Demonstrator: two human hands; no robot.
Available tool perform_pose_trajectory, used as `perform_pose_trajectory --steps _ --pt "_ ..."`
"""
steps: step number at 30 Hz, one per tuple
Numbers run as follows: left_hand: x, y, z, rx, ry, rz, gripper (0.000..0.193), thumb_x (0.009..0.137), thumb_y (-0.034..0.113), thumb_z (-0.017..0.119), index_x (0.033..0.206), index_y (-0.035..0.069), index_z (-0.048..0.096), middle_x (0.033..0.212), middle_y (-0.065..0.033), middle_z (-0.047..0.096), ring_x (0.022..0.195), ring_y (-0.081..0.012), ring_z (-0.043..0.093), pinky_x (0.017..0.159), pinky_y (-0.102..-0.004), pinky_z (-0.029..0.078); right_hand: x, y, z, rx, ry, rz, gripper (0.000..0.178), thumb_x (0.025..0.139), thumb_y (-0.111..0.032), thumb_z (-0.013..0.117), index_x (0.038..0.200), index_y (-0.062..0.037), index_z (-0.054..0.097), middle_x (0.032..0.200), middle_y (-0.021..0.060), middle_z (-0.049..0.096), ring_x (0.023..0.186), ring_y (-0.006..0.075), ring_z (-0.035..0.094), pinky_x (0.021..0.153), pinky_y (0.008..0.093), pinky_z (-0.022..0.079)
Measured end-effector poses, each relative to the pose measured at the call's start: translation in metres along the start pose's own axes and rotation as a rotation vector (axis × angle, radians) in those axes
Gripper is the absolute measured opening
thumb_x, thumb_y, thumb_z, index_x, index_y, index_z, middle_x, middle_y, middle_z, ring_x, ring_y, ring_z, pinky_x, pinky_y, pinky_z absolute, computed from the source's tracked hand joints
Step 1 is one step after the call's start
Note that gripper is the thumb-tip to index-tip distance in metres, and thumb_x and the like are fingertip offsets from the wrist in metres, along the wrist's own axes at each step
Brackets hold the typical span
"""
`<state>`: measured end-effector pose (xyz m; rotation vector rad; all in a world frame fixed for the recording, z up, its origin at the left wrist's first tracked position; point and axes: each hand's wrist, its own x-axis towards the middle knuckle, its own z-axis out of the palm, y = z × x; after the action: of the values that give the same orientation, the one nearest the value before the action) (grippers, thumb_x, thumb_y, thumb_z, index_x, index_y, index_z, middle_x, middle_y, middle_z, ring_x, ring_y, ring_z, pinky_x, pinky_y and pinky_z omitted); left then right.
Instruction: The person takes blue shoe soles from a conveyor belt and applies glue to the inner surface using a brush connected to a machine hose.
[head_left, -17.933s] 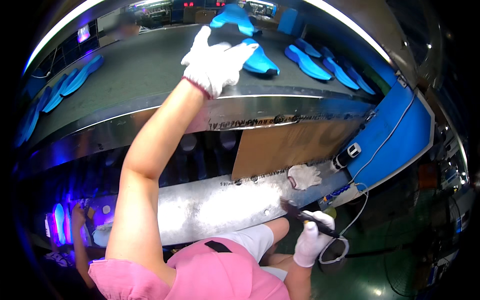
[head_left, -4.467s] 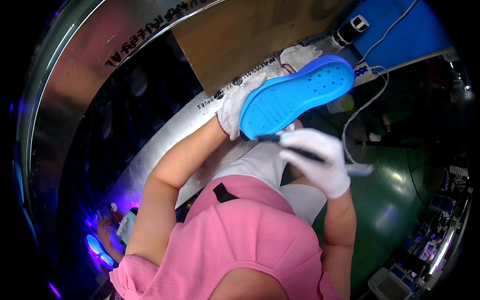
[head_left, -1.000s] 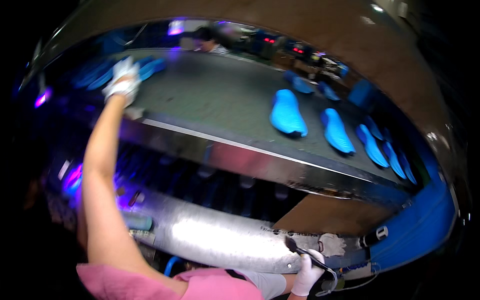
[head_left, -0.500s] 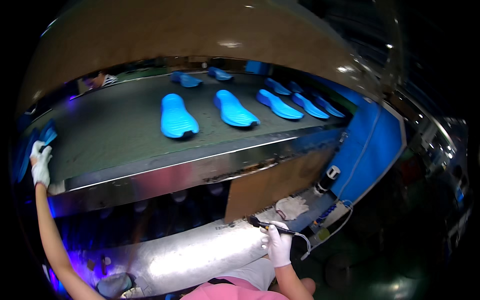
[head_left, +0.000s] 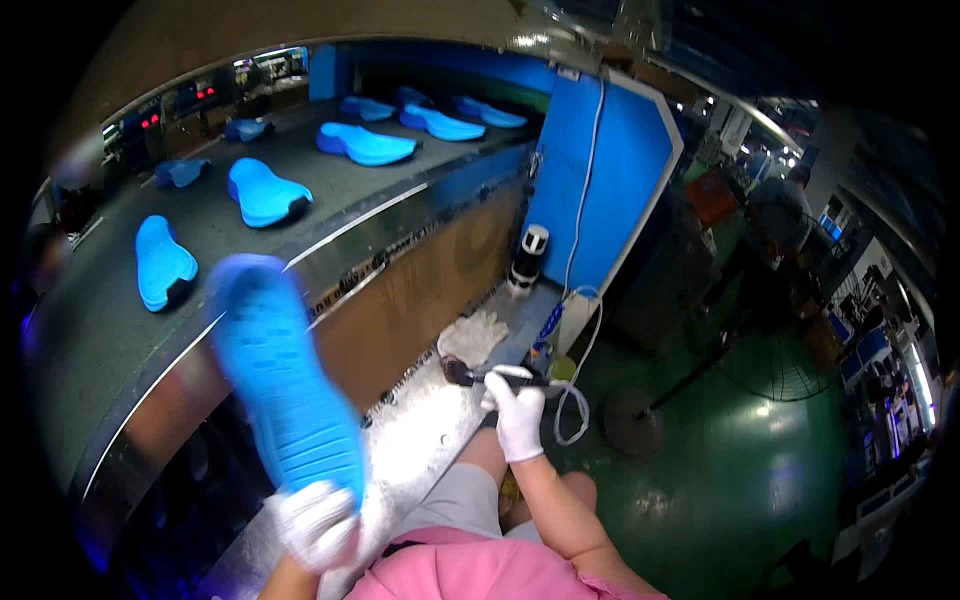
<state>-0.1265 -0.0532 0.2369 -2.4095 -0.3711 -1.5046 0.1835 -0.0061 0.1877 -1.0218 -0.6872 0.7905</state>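
My left hand, in a white glove, grips one end of a blue shoe sole. The sole is raised in front of the belt's metal edge, its ribbed and patterned face toward me. In my right hand, also gloved in white, is a brush with a black handle and dark bristles. A thin pale hose runs from the handle's end and loops up to the right. The bristles point left, apart from the sole, close to a loose white glove on the ledge.
Several blue soles lie spaced on the dark conveyor belt. Below its metal rim, a cardboard sheet stands behind the shiny ledge. A black-and-white cylinder stands by the blue panel. A person is farther right.
My left hand has left the belt's far left and come to the middle front with a blue sole in it. The view has swung right. My right hand still holds the brush.
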Motion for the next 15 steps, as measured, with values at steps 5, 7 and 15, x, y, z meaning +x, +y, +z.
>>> perform_pose_trajectory --steps 5,7,15 --pt "-0.11 0.006 0.128 -0.357 -0.295 -0.351 0.027 0.071 0.001 0.066 0.098 0.001 0.064 0.11 -0.0174 0.065 0.108 -0.0397 0.062 0.09 -0.0444 0.051 0.012 0.018 -0.016 0.068 0.071 0.069 0.014 0.09 -0.006 0.066 0.103 -0.0018 0.062 0.082 0.0029 0.061 0.064 0.0104 0.058 0.055 0.0254 0.051" --pt "-0.148 0.014 0.157 -0.462 -0.316 -0.564 0.039 0.066 -0.008 0.066 0.102 0.004 0.058 0.122 -0.0204 0.057 0.116 -0.0419 0.055 0.1 -0.0495 0.044 0.013 0.028 -0.023 0.006 0.119 0.094 0.014 0.091 -0.007 0.066 0.104 -0.0015 0.062 0.082 0.0027 0.061 0.064 0.0101 0.058 0.055 0.0257 0.051" --pt "-0.165 -0.012 0.172 -1.032 0.22 -1.835 0.059 0.097 0.044 0.051 0.133 -0.002 0.049 0.138 -0.0206 0.049 0.124 -0.0312 0.051 0.107 -0.0407 0.038 0.014 0.049 -0.016 0.04 0.11 0.236 0.017 0.091 -0.008 0.066 0.105 0.0009 0.062 0.083 0.0047 0.062 0.064 0.0095 0.058 0.057 0.0239 0.05"
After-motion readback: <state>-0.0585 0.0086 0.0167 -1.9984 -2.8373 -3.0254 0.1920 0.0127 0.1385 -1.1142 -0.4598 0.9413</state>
